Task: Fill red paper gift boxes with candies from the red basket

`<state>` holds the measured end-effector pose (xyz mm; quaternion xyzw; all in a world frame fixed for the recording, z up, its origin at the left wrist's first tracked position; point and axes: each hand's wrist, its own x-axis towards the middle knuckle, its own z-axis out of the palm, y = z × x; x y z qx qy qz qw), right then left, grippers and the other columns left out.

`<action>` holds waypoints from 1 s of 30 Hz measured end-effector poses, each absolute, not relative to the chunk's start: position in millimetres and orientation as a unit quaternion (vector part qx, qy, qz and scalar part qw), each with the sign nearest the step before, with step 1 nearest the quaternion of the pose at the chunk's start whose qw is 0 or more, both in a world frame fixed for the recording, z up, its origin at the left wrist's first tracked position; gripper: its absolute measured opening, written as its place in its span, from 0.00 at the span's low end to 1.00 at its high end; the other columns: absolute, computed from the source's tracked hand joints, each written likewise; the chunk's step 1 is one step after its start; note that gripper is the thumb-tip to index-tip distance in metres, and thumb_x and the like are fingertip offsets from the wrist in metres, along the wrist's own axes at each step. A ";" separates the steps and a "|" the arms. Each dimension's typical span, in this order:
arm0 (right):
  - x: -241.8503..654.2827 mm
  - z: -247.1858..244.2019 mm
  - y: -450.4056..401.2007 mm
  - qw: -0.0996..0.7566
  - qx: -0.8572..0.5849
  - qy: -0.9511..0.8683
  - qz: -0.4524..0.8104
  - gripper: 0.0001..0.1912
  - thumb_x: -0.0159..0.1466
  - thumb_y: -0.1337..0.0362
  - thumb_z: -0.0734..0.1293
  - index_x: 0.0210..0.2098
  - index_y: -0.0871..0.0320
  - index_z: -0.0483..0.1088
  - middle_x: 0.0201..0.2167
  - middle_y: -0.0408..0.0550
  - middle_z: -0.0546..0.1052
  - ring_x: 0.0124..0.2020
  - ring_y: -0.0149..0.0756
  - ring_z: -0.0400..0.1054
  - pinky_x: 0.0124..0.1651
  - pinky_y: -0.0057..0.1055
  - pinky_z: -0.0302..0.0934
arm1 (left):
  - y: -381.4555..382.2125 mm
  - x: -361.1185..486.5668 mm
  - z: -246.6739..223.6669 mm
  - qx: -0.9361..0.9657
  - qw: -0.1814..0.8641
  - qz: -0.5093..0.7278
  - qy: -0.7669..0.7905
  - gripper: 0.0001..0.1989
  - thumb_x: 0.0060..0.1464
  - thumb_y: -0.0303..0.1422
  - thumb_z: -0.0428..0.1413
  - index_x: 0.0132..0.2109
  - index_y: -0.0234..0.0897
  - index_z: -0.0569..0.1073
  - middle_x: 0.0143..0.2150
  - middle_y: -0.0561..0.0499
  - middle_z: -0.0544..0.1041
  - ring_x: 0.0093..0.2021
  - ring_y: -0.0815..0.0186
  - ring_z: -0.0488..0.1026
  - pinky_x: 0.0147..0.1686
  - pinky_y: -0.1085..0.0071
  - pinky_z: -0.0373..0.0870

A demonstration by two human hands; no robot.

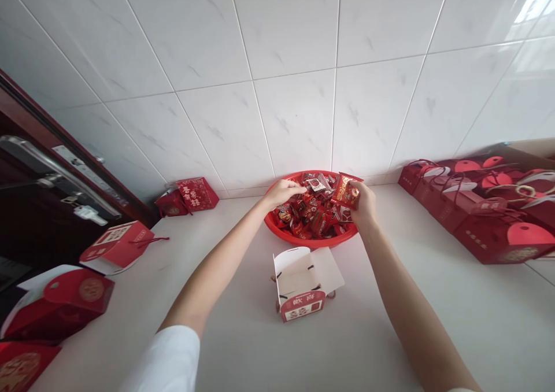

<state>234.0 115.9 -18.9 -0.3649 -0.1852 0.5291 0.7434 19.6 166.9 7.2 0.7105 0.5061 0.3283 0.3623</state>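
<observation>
A red plastic basin (pixel 277 233) full of small wrapped sweets (pixel 321 221) stands against the tiled wall. Over its right side, my right hand (pixel 366 204) grips a red and gold snack packet (pixel 346 191). My left hand (pixel 284 193) is over the left side of the basin, its fingers pinched together beside a packet with a white label (pixel 318 185). Whether that packet is between the fingertips I cannot tell. Below the basin, between my forearms, sits a red and white gift box (pixel 303 306) with its lid flaps spread and its pale inside showing.
Several red gift boxes with cord handles (pixel 472 207) are grouped at the right. More red boxes (pixel 117 243) are spread along the left side, two of them near the wall (pixel 197 194). A dark door with a metal handle (pixel 65 175) borders the white tabletop (pixel 243 346) on the left.
</observation>
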 end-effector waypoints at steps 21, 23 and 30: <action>234.1 -18.1 114.5 0.734 -0.381 -0.199 0.525 0.06 0.46 0.64 0.71 0.23 0.56 0.71 0.19 0.38 0.76 0.21 0.32 0.71 0.20 0.26 0.68 | 112.9 49.6 1.6 0.850 0.131 -0.152 0.488 0.13 0.44 0.27 0.62 0.39 0.36 0.83 0.40 0.39 0.83 0.41 0.52 0.79 0.36 0.66 0.72; 233.7 -17.4 113.6 0.735 -0.382 -0.196 0.525 0.06 0.46 0.64 0.72 0.23 0.56 0.70 0.19 0.37 0.75 0.20 0.32 0.70 0.19 0.25 0.67 | 117.5 43.1 1.6 0.851 0.147 -0.141 0.485 0.16 0.44 0.24 0.59 0.42 0.37 0.83 0.40 0.43 0.84 0.40 0.56 0.79 0.36 0.69 0.72; 233.2 -18.3 114.3 0.736 -0.378 -0.206 0.522 0.05 0.47 0.65 0.72 0.23 0.56 0.71 0.19 0.38 0.75 0.20 0.33 0.71 0.20 0.26 0.67 | 137.7 7.9 -1.4 0.827 0.320 0.129 0.444 0.13 0.43 0.27 0.60 0.39 0.38 0.81 0.35 0.50 0.81 0.39 0.62 0.78 0.39 0.71 0.73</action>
